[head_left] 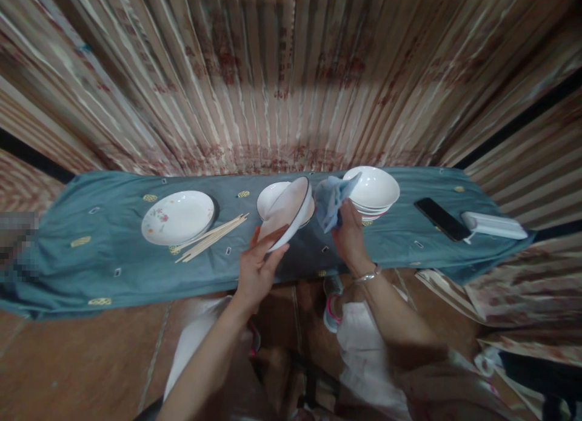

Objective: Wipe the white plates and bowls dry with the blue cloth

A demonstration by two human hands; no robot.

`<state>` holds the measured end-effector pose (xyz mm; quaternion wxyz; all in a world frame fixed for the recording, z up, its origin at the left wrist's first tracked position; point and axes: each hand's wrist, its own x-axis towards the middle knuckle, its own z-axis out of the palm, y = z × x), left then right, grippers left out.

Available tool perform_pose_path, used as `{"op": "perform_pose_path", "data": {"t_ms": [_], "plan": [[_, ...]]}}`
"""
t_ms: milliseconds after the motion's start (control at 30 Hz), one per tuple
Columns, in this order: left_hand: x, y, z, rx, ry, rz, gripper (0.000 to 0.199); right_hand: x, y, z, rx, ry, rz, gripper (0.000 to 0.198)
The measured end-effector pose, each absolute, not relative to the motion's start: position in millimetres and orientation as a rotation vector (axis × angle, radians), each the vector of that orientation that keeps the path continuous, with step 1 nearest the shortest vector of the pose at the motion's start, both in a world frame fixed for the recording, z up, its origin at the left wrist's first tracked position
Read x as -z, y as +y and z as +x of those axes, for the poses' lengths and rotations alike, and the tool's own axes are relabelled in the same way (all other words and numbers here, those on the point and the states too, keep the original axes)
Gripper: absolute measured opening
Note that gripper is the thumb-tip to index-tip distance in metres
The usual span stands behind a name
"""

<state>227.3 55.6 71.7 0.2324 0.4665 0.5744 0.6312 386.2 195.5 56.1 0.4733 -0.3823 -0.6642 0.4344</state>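
Note:
My left hand (258,268) grips a white bowl with a dark rim (287,212), tilted on its side with its inside toward the left. Behind it, partly covered, another white bowl (270,195) rests on the cloth. A crumpled light blue cloth (334,199) is bunched in my right hand (352,239), a little to the right of the tilted bowl and apart from it. Just past the blue cloth stands a stack of white bowls (375,187), partly hidden by it. Both hands are closed on what they hold.
The table has a teal cloth (136,275). On the left are a flowered white plate (179,218) and several wooden chopsticks (213,238). A black phone (441,219) and a white oblong device (495,225) lie at the right. A striped curtain (291,75) hangs close behind.

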Motion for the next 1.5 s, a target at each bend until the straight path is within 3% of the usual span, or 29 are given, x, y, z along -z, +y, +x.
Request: {"op": "perform_pose_path", "data": {"t_ms": [133,467,967,1300,1500], "plan": [[-76.6,62.4,228.0,-1.779,1.560,0.993,0.017,-74.2,170.9,367.8,-0.961,-1.590,-0.933,0.041],[-86.3,73.5,241.7,-1.754,1.390,0.906,0.014,-92.8,142.8,341.6,-0.421,-2.080,-0.540,0.057],[-66.2,65.6,236.8,-1.666,1.166,0.806,0.024,-70.8,178.8,348.6,-0.665,-1.884,-0.752,0.052],[-65.4,68.6,236.2,-1.675,1.130,0.821,0.022,-84.0,156.0,345.9,-0.323,-2.118,-0.617,0.061],[-66.6,69.0,238.1,-1.656,1.139,0.775,0.026,-78.1,163.8,345.5,-0.403,-2.072,-0.649,0.055]]}}
